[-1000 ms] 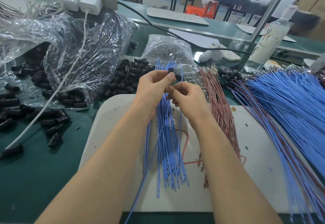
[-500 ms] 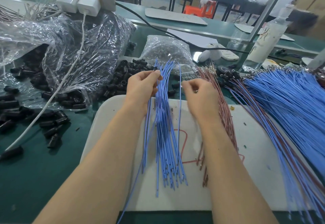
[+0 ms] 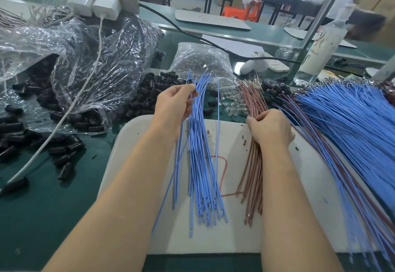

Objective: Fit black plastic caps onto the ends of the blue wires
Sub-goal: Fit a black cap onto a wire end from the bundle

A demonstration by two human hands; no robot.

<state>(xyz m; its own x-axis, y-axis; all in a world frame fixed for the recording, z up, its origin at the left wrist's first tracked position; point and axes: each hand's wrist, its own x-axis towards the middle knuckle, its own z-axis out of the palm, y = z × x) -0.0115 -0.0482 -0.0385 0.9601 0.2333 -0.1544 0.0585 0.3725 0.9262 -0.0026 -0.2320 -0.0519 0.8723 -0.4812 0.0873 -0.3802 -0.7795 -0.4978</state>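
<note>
The blue wires [image 3: 201, 143] fan out over the white board [image 3: 136, 135]. Your left hand [image 3: 176, 105] grips them near their upper ends, with one black cap [image 3: 190, 82] just above your fingers. Your right hand [image 3: 270, 129] curls over the brown wires [image 3: 253, 164]; I cannot tell whether it pinches one. Single out one bare blue tip, steady it, and push a cap straight on.

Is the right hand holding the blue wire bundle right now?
No, the right hand touches the brown wires; the left hand grips the blue bundle.

Blue wires [image 3: 199, 154] bunched, far ends raised, black caps [image 3: 147, 92] heaped beyond, perhaps one fitted
</note>
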